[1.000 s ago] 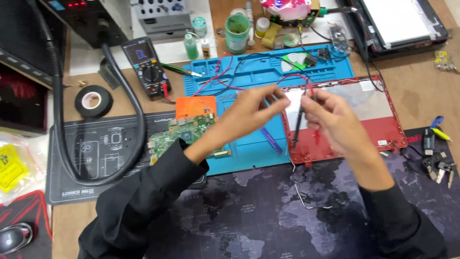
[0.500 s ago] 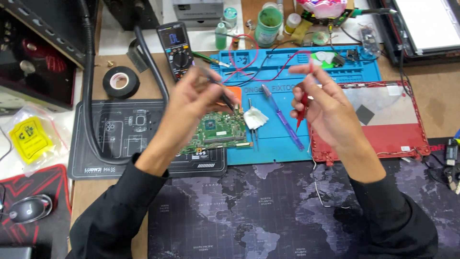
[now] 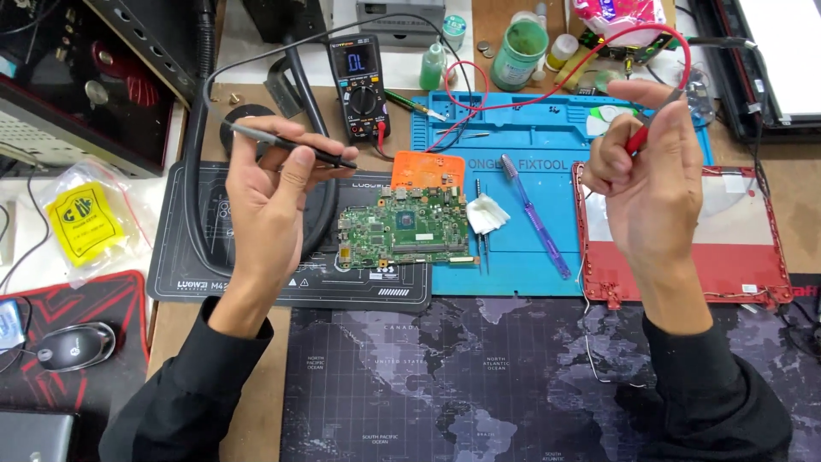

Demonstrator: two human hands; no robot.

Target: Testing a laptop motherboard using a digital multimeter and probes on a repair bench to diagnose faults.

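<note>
**Inspector:** Item under examination?

**Assessor:** A green circuit board, lying flat at mid-bench across the seam between the black work mat and the blue silicone mat. Nothing touches it.

**Inspector:** Hands?

**Assessor:** The left hand is raised to the left of the board. Its thumb and fingers are closed on a black probe, which lies roughly level with its tip pointing right. The right hand is up over the far right of the blue mat, with its fingers curled tight around a red probe. The probe's tip is hidden, so its direction cannot be told. A red lead loops from there back to the multimeter, which stands just beyond the board.

**Inspector:** Stage of work, in your judgement?

**Assessor:** Probes gripped, contact not yet made. Both are held well clear of the board.

**Inspector:** What does the next move call for?

**Assessor:** Both tips have to come down onto small points on the board. That calls for steady wrists, and the red lead must be kept from dragging.

**Inspector:** Surroundings?

**Assessor:** An orange part touches the board's far edge. A white wad and a purple brush lie just to the right of it, and a red laptop cover sits farther right. A black hose curves along the left.
</note>
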